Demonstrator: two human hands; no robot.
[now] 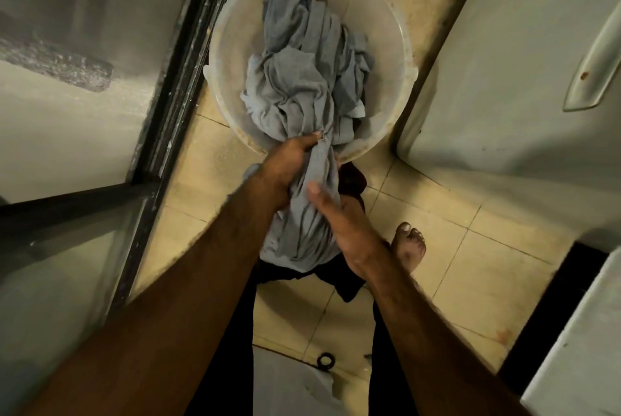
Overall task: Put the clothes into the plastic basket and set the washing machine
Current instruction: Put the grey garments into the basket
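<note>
Beige floor tiles (453,247) are seen from above, bounded on the left by a dark metal door frame (188,56) and on the right by a white appliance casing (504,62). A round translucent white plastic basket (376,56) is stood on the tiles between them. A crumpled grey cloth bundle (302,79) is heaped inside it, and its near end is drawn out over the near rim. That trailing end is gripped by both hands. The left hand (285,163) is closed round the cloth just at the rim, with the thumb pressed over the top. The right hand (342,227) is clamped on the same cloth lower down, just beside the left, its thumb laid across the fabric. A bare foot (408,247) is planted on the tiles to the right of the hands.
</note>
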